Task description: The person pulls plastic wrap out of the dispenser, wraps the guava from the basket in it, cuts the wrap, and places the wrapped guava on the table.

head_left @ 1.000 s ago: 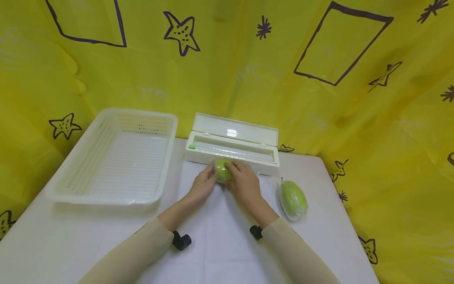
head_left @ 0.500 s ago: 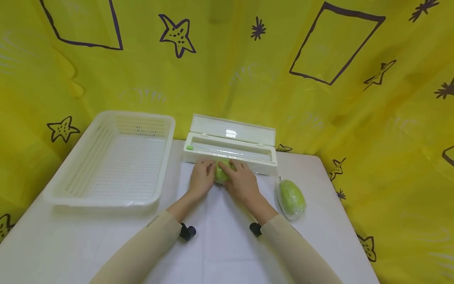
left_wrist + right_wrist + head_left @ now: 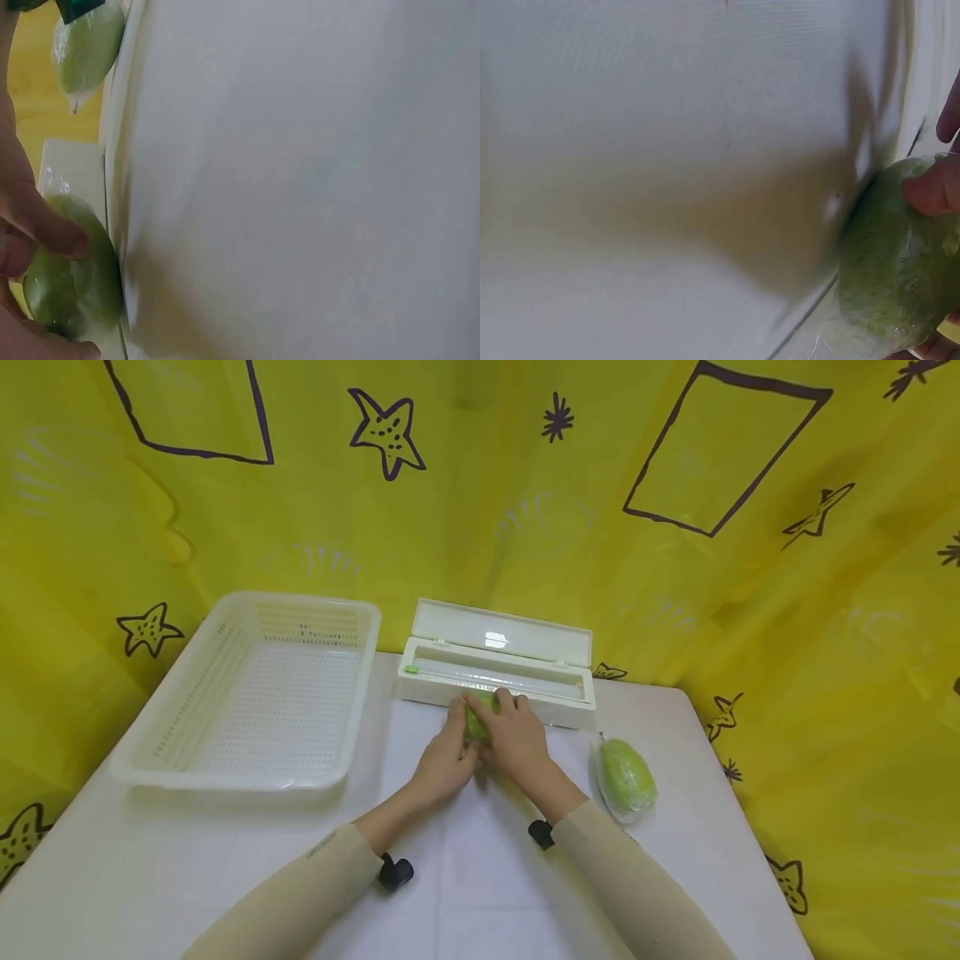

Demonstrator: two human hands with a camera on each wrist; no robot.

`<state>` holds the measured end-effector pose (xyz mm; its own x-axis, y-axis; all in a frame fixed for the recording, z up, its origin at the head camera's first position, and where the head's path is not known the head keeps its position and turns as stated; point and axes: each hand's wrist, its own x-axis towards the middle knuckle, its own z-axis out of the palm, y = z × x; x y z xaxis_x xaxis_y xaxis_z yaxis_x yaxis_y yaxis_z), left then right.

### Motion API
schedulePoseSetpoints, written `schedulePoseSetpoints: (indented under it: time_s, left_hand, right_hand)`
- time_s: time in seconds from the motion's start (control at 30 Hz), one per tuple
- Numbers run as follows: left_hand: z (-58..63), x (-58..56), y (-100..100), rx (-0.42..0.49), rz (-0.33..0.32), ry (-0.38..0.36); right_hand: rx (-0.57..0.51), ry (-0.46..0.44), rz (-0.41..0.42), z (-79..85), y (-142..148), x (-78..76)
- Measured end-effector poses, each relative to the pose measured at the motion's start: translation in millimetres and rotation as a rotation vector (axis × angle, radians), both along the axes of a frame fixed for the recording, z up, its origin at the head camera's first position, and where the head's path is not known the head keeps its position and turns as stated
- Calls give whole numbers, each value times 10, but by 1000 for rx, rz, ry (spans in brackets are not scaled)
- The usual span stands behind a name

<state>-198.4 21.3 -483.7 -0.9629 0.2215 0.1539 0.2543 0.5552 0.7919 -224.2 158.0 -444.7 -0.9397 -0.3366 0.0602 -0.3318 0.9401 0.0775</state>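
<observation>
Both hands hold a green mango [image 3: 480, 723] with clear plastic film around it, right in front of the cling film box [image 3: 497, 683]. My left hand [image 3: 446, 758] grips it from the left side, and my right hand [image 3: 516, 737] has its fingers over the top and right. In the left wrist view, a thumb presses on the glossy, film-covered mango [image 3: 71, 277]. Film bunches at the lower end of the mango [image 3: 896, 262] in the right wrist view. A second film-wrapped mango [image 3: 626, 777] lies on the table to the right of the hands.
The cling film box has its lid [image 3: 502, 633] raised, with a film roll inside and a green slider [image 3: 411, 669] at its left end. A white plastic basket [image 3: 358, 693] stands at left on the white-covered table [image 3: 480, 893]. Behind hangs a yellow patterned curtain [image 3: 480, 527].
The left hand shifts its hold on the mango, coming away to the left and then back against it. The right hand stays on it. The second mango and the box have not moved.
</observation>
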Motion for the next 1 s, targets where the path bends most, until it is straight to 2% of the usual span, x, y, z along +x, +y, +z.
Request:
schedulePoseSetpoints:
  time_s: [0.2,0.23,0.3,0.47,0.53,0.63,0.77,0.87,1.0]
  left_hand:
    - [-17,-14,1,51,-150,-112]
    - [-25,-18,-25,80,-162,-141]
    - [-19,-19,-96,146,-146,-194]
    - [82,15,-304,384,29,-245]
    - [98,15,-378,452,98,-255]
    - [98,-16,-470,539,215,-313]
    - [52,-182,-560,650,333,-376]
    - [-15,-383,-604,716,364,-326]
    - [-87,-589,-625,702,374,-241]
  right_hand:
    - [16,-18,22,35,-9,-36]
    - [9,-32,28,43,0,-40]
    - [-31,-47,40,63,37,-43]
    - [-186,-66,45,157,148,-41]
    - [-235,-72,37,226,160,-46]
    - [-290,-69,47,340,121,-101]
    - [-338,-107,109,525,-93,-260]
    - [-329,-147,174,612,-357,-454]
    - [-279,-165,221,583,-706,-741]
